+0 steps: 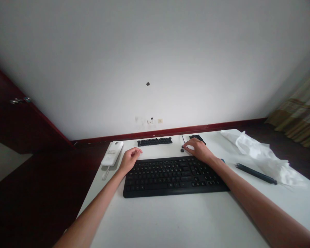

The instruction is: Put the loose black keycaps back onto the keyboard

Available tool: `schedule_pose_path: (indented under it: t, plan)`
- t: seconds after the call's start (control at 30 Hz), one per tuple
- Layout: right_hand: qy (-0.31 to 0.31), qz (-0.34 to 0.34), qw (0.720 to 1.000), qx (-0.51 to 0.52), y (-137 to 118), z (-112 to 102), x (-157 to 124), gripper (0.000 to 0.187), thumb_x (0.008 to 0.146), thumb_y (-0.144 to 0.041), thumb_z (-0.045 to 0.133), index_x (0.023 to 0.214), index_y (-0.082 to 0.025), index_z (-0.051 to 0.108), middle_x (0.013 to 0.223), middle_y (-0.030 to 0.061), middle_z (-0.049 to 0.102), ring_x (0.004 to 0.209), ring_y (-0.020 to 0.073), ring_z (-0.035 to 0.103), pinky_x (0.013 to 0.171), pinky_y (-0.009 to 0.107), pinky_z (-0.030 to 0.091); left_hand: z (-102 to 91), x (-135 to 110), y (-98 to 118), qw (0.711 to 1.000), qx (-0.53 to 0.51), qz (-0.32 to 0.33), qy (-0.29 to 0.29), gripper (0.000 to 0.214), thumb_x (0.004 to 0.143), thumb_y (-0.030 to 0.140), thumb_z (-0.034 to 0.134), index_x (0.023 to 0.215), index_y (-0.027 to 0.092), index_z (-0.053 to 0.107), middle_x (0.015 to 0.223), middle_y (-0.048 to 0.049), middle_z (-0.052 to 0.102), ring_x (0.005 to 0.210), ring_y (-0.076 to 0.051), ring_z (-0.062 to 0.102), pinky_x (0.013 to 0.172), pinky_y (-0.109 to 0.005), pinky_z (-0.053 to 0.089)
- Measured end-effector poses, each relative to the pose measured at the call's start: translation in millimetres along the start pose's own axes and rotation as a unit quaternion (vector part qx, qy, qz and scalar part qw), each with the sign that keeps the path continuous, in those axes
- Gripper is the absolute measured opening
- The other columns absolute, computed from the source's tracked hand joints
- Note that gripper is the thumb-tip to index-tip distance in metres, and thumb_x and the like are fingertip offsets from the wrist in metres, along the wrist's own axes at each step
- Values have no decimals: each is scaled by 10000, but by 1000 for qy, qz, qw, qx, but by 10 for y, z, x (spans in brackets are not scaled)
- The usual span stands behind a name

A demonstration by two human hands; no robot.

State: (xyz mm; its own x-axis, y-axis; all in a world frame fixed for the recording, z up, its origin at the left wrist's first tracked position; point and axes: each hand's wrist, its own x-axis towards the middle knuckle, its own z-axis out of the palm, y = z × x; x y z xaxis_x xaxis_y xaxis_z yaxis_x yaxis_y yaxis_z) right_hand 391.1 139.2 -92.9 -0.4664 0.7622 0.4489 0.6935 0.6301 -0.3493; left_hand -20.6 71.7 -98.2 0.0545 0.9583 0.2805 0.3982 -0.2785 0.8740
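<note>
A black keyboard (165, 175) lies across the white table, and some of its key spots at the right look bare. At its far left corner rests my left hand (130, 159), fingers curled loosely together with nothing visible in them. My right hand (199, 150) reaches over the keyboard's right side, thumb and fingertips pinched on a small black keycap (183, 146). Just below those fingertips another loose keycap (182, 150) sits on the table. Behind the keyboard lies a row of black keycaps (155, 141); a second group of keycaps (197, 138) is partly hidden behind my right hand.
On the table's left lies a white box-like device (112, 153) with a strap. A black stick-like tool (256, 173) and crumpled white plastic (260, 151) lie on the right. Beyond the white table (167, 220) stands a wall (155, 62) with sockets (155, 121).
</note>
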Motion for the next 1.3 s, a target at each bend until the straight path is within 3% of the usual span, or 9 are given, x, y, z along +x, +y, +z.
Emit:
schedule_pose_path:
  t: [0.17,0.53,0.7,0.83,1.03,1.3]
  plan:
    - [63,9,998,-1,-12,-66,-99,282,977,-344,611,1184,-229,763,1090,102,771,1099,302,669,957,482,585,20,3,-6,1000,-7,0,17,291,946,416,606,881,165,737,859,-47,733,691,-155,560,638,-254,409]
    - [88,20,996,18,-152,-248,-58,267,966,-359,595,1106,-214,770,1125,109,766,1077,297,709,1004,491,575,12,20,19,1000,-15,0,24,284,918,421,625,861,164,732,873,-56,754,692,-158,596,636,-255,436]
    - [41,29,998,38,-291,-553,-70,276,942,-386,633,1110,-225,782,1128,81,785,1045,290,737,971,452,597,3,22,35,1000,-3,7,22,291,923,427,618,860,167,733,890,-57,757,747,-170,629,701,-264,470]
    - [-13,93,992,79,-428,-760,-367,270,920,-429,690,1113,-263,780,1062,32,804,939,256,765,860,377,639,3,18,29,1000,-1,2,16,298,920,438,620,867,168,734,861,-51,746,708,-163,601,653,-258,446]
    - [-74,137,977,145,-461,-641,-876,222,900,-468,729,991,-280,806,991,9,816,876,245,782,852,357,666,2,23,27,1000,-1,-4,16,302,913,448,625,861,171,734,860,-50,744,694,-163,591,645,-262,441]
    - [-81,125,981,128,-466,-581,-855,178,914,-409,706,999,-295,812,1050,1,812,922,239,781,888,360,661,-2,26,52,1000,-5,-2,21,276,900,427,639,848,177,745,841,-45,748,698,-169,612,655,-266,462]
